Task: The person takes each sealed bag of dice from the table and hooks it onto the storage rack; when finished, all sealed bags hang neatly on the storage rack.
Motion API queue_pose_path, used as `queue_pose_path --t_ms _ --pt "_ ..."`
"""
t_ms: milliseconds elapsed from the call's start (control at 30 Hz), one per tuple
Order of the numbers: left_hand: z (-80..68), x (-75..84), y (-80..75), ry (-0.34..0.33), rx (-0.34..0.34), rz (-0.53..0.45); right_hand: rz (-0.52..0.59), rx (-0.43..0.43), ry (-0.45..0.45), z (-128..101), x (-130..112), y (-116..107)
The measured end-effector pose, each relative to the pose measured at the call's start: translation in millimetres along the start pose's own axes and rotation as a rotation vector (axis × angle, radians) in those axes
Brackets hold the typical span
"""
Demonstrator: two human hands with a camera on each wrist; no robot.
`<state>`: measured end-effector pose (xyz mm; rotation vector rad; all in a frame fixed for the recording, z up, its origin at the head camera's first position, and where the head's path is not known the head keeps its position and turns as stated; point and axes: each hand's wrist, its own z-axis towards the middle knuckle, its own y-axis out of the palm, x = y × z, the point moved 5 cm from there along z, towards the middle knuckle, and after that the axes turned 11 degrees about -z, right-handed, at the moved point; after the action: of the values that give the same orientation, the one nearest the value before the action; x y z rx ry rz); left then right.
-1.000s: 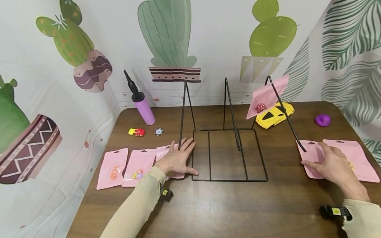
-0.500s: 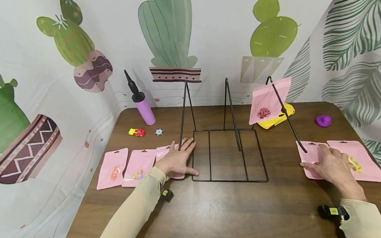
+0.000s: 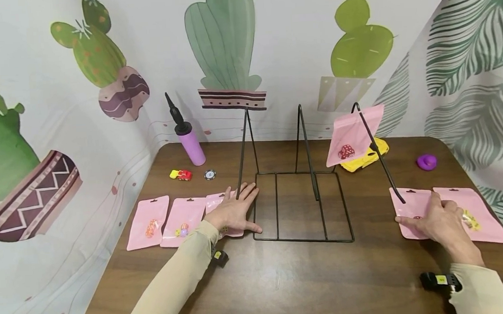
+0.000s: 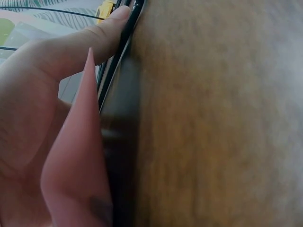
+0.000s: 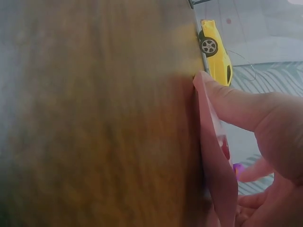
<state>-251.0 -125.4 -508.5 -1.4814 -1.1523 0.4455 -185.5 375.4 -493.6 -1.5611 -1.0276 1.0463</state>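
Note:
In the head view my left hand (image 3: 233, 212) lies with fingers spread over the left side of a black wire rack (image 3: 304, 241). It partly covers a pink pouch (image 3: 214, 200), whose edge also rises beside the thumb in the left wrist view. On the right, my right hand (image 3: 443, 223) spans another pink pouch (image 3: 408, 206), thumb at its left edge and bent fingers at its right; the right wrist view shows that pouch bowed between them. Red dice inside are mostly hidden. A third pink pouch (image 3: 371, 124) with red dice hangs on the rack's right arm.
Two pink pouches with dice lie at the left, one outermost (image 3: 147, 214). A pink pouch with yellow pieces (image 3: 485, 211) lies right of my right hand. Behind stand a purple pump (image 3: 191, 146), small toy car (image 3: 181, 175), chip (image 3: 209, 174), yellow car (image 3: 364, 160) and purple duck (image 3: 427, 162).
The pouch with yellow pieces has slid right, apart from the one under my right hand. The hanging pouch has swung on its arm. My left hand has stayed put.

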Motion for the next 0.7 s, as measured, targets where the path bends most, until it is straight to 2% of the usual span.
queue_pose_path --t_ms 133,367,700 --pt "-1.0 -0.1 0.6 -0.003 -0.006 -0.007 0.008 -0.015 0.027 2.3 1.5 1.3" --pt "-1.1 1.1 -1.9 0.009 0.007 -0.004 0.050 -0.099 0.057 -1.1 5.7 2.4" --pt "-0.6 -0.4 0.4 0.018 0.004 -0.003 0.097 0.003 -0.033 -1.6 7.1 -5.8"
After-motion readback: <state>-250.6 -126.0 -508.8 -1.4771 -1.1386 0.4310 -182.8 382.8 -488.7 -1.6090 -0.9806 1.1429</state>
